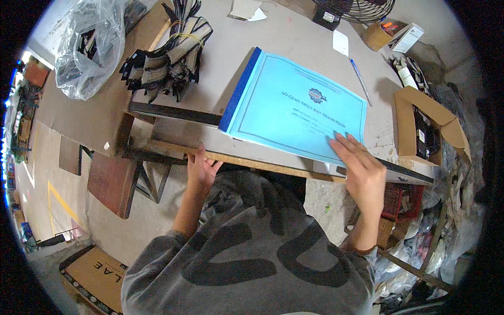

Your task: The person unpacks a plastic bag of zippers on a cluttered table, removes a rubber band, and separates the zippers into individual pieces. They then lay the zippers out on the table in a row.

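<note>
1. Grey, dark-printed shirt cloth (247, 252) on the wearer's torso lies nearest the camera, below the table (294, 31).
2. Blue-covered book (299, 110): it lies at the table's near side, its lower edge reaching out over what looks like a pulled-out drawer (252, 162).
3. Its long axis runs left to right, slanting down toward the wearer's right; the dark-blue spine faces left, the cover is up, and the print's top points away from the wearer.
4. Right hand (361, 164): fingers nearly straight and together, laid over the book's near right corner; I cannot tell whether the thumb pinches from beneath.
5. Left hand (202, 167): fingers partly curled, touching the drawer's front edge; how firmly it grips cannot be told.
6. Step in hand, as I judge it: positioning the book while steadying the drawer. The next move calls for keeping that corner controlled and the book's overhang supported.
</note>
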`<state>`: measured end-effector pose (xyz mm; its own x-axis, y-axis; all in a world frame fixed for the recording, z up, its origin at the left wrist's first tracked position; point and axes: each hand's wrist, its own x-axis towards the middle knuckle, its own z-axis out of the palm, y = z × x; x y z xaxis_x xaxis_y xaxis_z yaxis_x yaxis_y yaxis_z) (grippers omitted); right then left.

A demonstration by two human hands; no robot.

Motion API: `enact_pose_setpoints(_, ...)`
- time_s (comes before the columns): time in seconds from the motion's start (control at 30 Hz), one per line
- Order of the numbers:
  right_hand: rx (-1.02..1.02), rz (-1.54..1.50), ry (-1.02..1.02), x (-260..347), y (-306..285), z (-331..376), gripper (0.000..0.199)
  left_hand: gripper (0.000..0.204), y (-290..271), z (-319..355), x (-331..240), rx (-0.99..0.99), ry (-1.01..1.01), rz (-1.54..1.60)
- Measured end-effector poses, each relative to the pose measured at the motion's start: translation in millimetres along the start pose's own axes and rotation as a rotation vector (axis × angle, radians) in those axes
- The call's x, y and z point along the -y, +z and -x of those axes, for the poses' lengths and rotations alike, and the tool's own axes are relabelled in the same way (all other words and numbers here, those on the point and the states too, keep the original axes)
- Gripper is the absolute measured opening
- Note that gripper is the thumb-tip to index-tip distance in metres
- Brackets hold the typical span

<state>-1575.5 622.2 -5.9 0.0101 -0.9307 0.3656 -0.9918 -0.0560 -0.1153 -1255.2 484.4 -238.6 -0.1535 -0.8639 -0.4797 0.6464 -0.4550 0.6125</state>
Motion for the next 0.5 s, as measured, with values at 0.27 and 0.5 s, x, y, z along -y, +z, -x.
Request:
enact_pose_setpoints(0.27,-0.108,-0.337,-0.172,24,-80,17,0.031,0.039,-108,11,29,0.059,0.358,-0.788)
enact_pose_setpoints(0.5,0.235,-0.449,-0.572,47,-76,-15,0.034,0.024,-63,83,-52,-0.390,0.197,-0.331)
